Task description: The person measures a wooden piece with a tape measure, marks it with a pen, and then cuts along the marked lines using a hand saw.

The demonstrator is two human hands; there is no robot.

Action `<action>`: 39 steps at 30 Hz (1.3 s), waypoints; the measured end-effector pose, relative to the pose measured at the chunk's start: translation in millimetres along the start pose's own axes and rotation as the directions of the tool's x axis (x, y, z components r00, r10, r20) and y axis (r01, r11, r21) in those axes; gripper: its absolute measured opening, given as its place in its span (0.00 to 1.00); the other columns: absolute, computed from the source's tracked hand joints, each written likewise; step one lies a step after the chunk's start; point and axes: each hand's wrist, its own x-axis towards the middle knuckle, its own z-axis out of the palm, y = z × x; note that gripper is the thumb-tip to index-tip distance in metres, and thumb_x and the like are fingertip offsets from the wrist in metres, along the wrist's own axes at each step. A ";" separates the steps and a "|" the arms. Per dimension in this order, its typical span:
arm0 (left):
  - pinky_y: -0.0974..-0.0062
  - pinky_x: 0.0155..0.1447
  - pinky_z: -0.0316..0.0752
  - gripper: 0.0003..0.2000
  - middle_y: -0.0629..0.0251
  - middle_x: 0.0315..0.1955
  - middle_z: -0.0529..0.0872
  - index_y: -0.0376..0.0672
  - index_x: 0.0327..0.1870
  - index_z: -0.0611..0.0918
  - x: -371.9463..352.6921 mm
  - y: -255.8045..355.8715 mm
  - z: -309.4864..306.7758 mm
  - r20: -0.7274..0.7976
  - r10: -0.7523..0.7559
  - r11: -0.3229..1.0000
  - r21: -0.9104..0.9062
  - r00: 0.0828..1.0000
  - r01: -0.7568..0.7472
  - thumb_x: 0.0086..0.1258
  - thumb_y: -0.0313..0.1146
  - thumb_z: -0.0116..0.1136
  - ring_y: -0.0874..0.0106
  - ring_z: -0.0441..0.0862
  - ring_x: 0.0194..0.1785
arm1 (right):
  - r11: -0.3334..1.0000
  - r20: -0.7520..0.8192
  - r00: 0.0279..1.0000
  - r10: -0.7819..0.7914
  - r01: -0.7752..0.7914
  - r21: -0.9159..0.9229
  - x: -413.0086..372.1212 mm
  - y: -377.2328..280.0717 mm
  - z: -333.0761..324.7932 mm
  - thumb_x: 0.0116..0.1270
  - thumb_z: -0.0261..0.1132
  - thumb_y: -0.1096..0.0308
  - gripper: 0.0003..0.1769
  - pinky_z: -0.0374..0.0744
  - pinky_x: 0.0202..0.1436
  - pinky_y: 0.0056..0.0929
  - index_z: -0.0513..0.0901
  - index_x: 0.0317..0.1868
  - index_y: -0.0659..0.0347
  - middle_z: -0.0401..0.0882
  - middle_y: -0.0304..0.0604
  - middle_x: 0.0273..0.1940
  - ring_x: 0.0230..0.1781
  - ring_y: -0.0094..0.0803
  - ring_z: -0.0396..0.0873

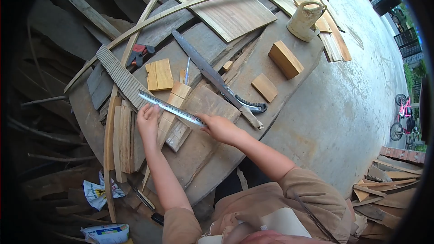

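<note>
A metal ruler (169, 107) lies diagonally across a narrow wooden strip (168, 116) on the round wooden worktop (271, 95). My left hand (148, 119) presses the ruler's left part down onto the wood. The ruler's right end is pinched by my right hand (218, 128), fingers on its edge. Just beyond the ruler lies a hand saw (212, 74) with a black handle, its blade pointing away to the upper left.
Small wooden blocks (285, 58), (264, 87) and a pale pair of boards (159, 75) lie on the top. A ribbed plank (121, 77), red-handled tool (138, 54), bent bamboo strips (181, 7) and a bamboo cup (305, 20) sit farther off. Scrap wood (384, 185) is piled on the concrete at right.
</note>
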 end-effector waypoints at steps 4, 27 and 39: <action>0.74 0.53 0.66 0.22 0.51 0.50 0.74 0.34 0.56 0.66 -52.1 26.2 -57.6 -0.218 0.291 0.948 -0.069 0.932 -0.312 0.62 0.32 0.55 0.69 0.72 0.51 | 0.998 -0.125 0.992 0.017 -0.023 -0.051 -34.2 21.1 -22.6 0.60 0.55 0.69 0.19 0.72 0.42 0.43 0.68 0.52 0.62 0.76 0.56 0.38 0.40 0.51 0.74; 0.71 0.53 0.62 0.17 0.61 0.49 0.72 0.43 0.51 0.71 -368.7 382.9 -230.7 0.308 0.918 -0.187 -0.219 -0.249 -0.958 0.67 0.42 0.45 0.67 0.66 0.55 | 0.973 -0.461 0.883 0.092 -0.179 -0.149 -152.1 -4.6 -148.6 0.59 0.56 0.68 0.19 0.71 0.45 0.39 0.69 0.52 0.59 0.75 0.54 0.41 0.43 0.49 0.73; 0.69 0.60 0.60 0.22 0.58 0.55 0.67 0.42 0.56 0.67 -385.9 381.8 -210.9 0.350 0.919 -0.135 -0.151 -0.181 -0.979 0.67 0.46 0.43 0.67 0.63 0.59 | 0.986 -0.296 0.955 -0.033 -0.018 -0.168 -108.4 -10.8 -141.5 0.59 0.57 0.68 0.21 0.72 0.43 0.40 0.69 0.53 0.59 0.76 0.54 0.42 0.43 0.50 0.74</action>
